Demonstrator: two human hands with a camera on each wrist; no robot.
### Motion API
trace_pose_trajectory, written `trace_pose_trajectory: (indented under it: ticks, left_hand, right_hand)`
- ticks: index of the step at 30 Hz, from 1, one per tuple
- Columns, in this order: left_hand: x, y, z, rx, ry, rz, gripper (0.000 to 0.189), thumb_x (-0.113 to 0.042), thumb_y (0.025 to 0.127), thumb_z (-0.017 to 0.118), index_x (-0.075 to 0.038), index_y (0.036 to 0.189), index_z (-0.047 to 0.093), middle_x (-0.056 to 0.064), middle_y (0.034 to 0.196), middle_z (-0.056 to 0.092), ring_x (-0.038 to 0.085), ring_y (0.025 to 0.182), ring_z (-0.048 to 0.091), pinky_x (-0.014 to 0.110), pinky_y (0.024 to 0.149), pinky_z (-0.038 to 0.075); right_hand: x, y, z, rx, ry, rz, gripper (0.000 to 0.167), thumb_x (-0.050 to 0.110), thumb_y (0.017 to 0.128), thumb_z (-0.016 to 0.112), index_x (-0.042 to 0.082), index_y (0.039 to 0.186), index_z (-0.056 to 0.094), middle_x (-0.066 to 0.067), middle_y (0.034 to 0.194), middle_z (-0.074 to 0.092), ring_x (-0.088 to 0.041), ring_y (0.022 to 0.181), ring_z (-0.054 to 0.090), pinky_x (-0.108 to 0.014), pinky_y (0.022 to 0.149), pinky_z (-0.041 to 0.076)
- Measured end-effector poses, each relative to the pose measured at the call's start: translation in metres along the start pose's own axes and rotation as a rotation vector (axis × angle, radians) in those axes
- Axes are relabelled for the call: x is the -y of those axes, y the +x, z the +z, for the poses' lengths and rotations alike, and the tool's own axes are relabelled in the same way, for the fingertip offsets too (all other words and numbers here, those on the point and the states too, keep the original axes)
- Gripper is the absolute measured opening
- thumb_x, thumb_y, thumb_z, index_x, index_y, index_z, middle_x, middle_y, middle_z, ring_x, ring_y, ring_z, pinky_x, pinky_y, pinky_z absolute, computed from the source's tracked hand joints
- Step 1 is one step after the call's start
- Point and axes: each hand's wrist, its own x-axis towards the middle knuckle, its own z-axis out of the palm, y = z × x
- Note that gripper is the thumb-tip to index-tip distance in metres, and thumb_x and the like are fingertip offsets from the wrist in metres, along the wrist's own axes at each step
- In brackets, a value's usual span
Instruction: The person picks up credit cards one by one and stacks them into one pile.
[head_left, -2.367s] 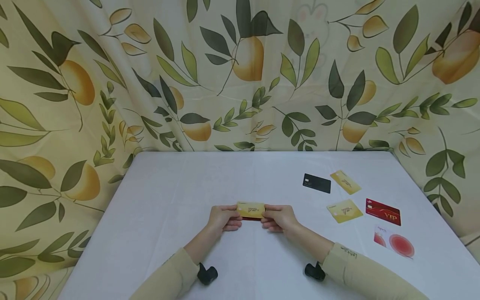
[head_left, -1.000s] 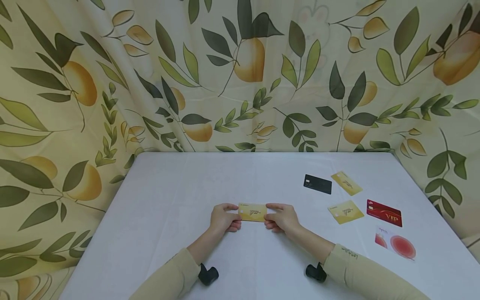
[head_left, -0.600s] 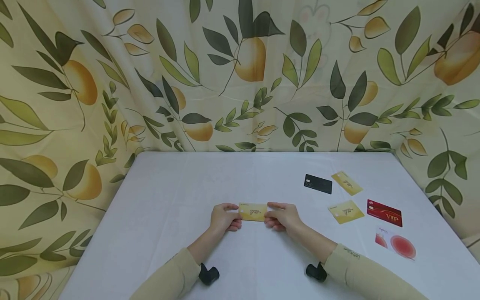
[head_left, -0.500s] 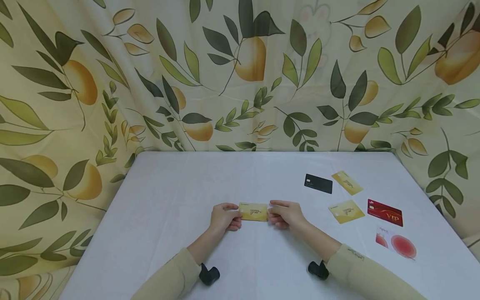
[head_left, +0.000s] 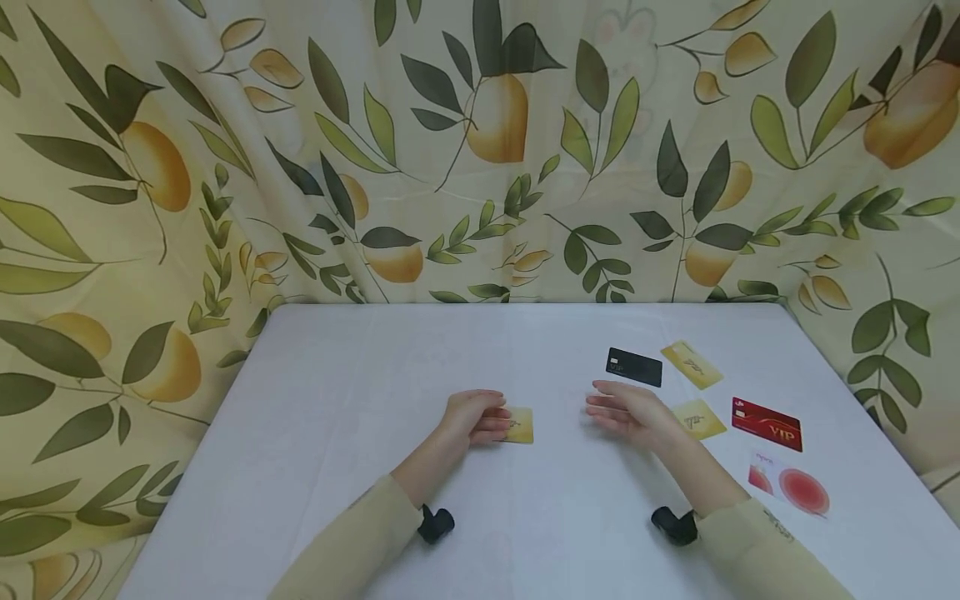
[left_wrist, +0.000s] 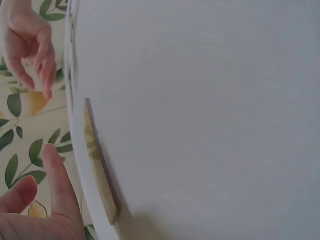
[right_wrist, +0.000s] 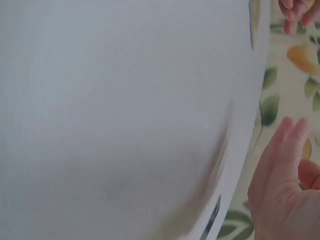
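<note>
A small stack of cards, yellow on top (head_left: 521, 425), lies on the white table near the middle. My left hand (head_left: 476, 419) is over its left part, hiding that end in the head view. The left wrist view shows the stack's thick edge (left_wrist: 100, 160) on the cloth, with the left fingers (left_wrist: 60, 185) loose and apart from it. To the right, my right hand (head_left: 630, 412) hovers with its fingers extended, holding nothing that shows. It partly covers a yellow card (head_left: 701, 419). A thin pale edge (right_wrist: 220, 155) shows beside this hand in the right wrist view.
Several loose cards lie on the right of the table (head_left: 360, 367): a black one (head_left: 633, 367), another yellow one (head_left: 692, 364), a red one (head_left: 767, 423) and a white one with pink circles (head_left: 787, 485). A patterned curtain (head_left: 465, 208) hangs behind the table.
Both hands were holding the stack by its ends, and a red edge below the yellow card went out of sight. Both have let go; the right hand has moved right, the left over the stack.
</note>
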Motion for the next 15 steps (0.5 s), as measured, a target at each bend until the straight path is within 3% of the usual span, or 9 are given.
trace_pose_trajectory:
  ticks: [8, 11, 15]
  left_hand:
    - [-0.013, 0.019, 0.037, 0.036, -0.015, -0.05, 0.04, -0.017, 0.082, 0.064, 0.0, 0.118, 0.055, 0.014, 0.084, 0.069, 0.024, 0.071, 0.068, 0.036, 0.069, 0.056]
    - [-0.014, 0.029, 0.053, 0.055, -0.009, -0.053, 0.041, -0.018, 0.082, 0.064, -0.002, 0.119, 0.055, 0.014, 0.083, 0.069, 0.024, 0.072, 0.069, 0.035, 0.07, 0.056]
    - [-0.017, 0.04, 0.072, 0.06, 0.012, -0.05, 0.043, -0.02, 0.082, 0.065, -0.004, 0.12, 0.055, 0.013, 0.082, 0.069, 0.024, 0.074, 0.069, 0.036, 0.071, 0.056]
  right_hand:
    - [0.017, 0.0, -0.031, 0.01, 0.163, 0.042, 0.064, 0.021, 0.094, 0.051, 0.007, 0.145, 0.016, -0.007, 0.088, 0.067, -0.02, 0.087, 0.066, -0.033, 0.093, 0.046]
    - [0.02, 0.0, -0.042, -0.001, 0.213, 0.042, 0.065, 0.023, 0.09, 0.058, 0.011, 0.143, 0.023, -0.008, 0.088, 0.067, -0.022, 0.088, 0.066, -0.034, 0.096, 0.042]
    - [0.023, -0.001, -0.057, 0.004, 0.287, 0.041, 0.048, 0.023, 0.085, 0.065, 0.014, 0.127, 0.042, -0.009, 0.09, 0.067, -0.024, 0.092, 0.065, -0.035, 0.1, 0.038]
